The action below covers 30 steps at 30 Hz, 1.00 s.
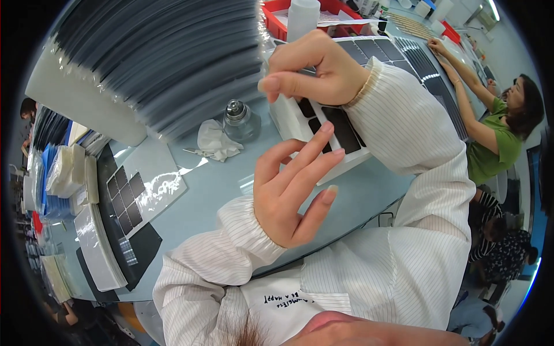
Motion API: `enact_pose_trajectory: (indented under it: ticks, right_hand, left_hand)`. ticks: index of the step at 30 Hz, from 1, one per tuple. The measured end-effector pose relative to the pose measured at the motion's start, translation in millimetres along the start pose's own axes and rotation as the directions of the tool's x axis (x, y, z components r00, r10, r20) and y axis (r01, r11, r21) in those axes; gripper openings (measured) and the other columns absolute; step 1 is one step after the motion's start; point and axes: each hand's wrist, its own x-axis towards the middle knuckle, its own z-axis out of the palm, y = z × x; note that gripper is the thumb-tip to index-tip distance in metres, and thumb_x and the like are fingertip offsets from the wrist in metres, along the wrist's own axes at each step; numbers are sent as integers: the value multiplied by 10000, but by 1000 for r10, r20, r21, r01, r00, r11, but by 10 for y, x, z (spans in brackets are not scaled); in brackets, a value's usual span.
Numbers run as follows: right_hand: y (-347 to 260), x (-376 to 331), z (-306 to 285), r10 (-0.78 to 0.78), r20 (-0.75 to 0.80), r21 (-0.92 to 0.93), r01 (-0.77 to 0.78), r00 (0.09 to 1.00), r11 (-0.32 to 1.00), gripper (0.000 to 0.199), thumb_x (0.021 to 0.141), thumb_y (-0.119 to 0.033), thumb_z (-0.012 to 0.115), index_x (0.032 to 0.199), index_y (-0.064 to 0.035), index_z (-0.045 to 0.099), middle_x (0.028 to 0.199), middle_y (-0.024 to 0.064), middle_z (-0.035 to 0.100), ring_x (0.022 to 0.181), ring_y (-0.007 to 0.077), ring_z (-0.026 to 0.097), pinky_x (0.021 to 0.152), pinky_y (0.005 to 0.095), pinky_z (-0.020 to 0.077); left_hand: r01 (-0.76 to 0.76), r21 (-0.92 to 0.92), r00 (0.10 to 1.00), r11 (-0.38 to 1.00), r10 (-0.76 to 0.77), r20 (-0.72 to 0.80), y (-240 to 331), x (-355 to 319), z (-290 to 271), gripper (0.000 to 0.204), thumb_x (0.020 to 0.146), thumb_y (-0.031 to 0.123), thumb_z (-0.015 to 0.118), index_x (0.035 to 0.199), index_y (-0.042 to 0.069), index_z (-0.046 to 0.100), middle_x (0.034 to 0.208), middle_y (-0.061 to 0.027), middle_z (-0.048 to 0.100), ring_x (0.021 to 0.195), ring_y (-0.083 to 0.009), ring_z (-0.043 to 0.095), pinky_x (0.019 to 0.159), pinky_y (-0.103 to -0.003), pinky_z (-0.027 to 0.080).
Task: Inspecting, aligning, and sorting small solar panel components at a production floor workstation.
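Observation:
My left hand is open, palm down, with its fingers stretched out. Its fingertips lie over or just above a white sheet with black rounded panels; whether they touch it I cannot tell. Farther up, my right hand is curled, its thumb and forefinger drawn close together beside the tall stack of dark sheets in clear sleeves. Anything between those fingers is hidden. My right hand and sleeve cover part of the panelled sheet.
A glass bottle with a metal top stands beside a crumpled white tissue. At left lie a sheet with dark squares and a white stack. A red tray and white bottle are behind. A person in green works at right.

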Motion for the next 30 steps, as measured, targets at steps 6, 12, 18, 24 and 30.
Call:
enact_pose_trajectory:
  ticks: [6, 12, 18, 24, 30]
  right_hand:
    - [-3, -22, -39, -50, -93, -47, 46, 994, 998, 293, 926, -184, 586, 708, -4, 659, 581, 30, 580, 465, 90, 512, 442, 224, 379]
    - [12, -35, -20, -18, -89, -3, 17, 996, 1000, 310, 927, -209, 587, 710, 2, 657, 600, 44, 593, 506, 107, 543, 487, 236, 423]
    - [33, -30, 1, 11, -26, 30, -11, 1000, 1000, 307, 926, -205, 585, 710, 1, 655, 611, 51, 592, 530, 121, 552, 517, 254, 433]
    - [-25, -19, -80, -28, -23, -70, 26, 999, 997, 293, 921, -188, 589, 704, -3, 652, 578, 45, 552, 476, 100, 493, 472, 240, 381]
    - [4, -32, -117, -24, -21, -39, 23, 999, 999, 292, 929, -184, 581, 717, 6, 644, 599, 52, 562, 488, 99, 494, 469, 236, 381]
  left_hand:
    - [47, 71, 999, 996, -49, 14, -152, -138, -12, 460, 710, 80, 615, 1169, 48, 610, 1260, -108, 614, 958, -260, 553, 780, -325, 380]
    - [89, 3, 989, 996, -88, 117, -72, -126, -61, 440, 778, 95, 540, 1210, 16, 570, 1250, -149, 614, 1026, -284, 508, 837, -347, 399]
    - [55, -87, 998, 995, -51, 49, -49, -80, -24, 450, 749, 136, 592, 1185, 29, 600, 1272, -140, 603, 975, -275, 569, 766, -342, 405]
    - [25, -34, 999, 999, -25, -23, -108, -90, -67, 461, 762, 144, 584, 1207, 26, 577, 1262, -126, 610, 997, -297, 556, 794, -351, 407]
    - [21, 131, 998, 991, -28, 55, -90, -134, -67, 434, 779, 144, 566, 1196, 23, 584, 1234, -126, 625, 1000, -285, 535, 807, -367, 395]
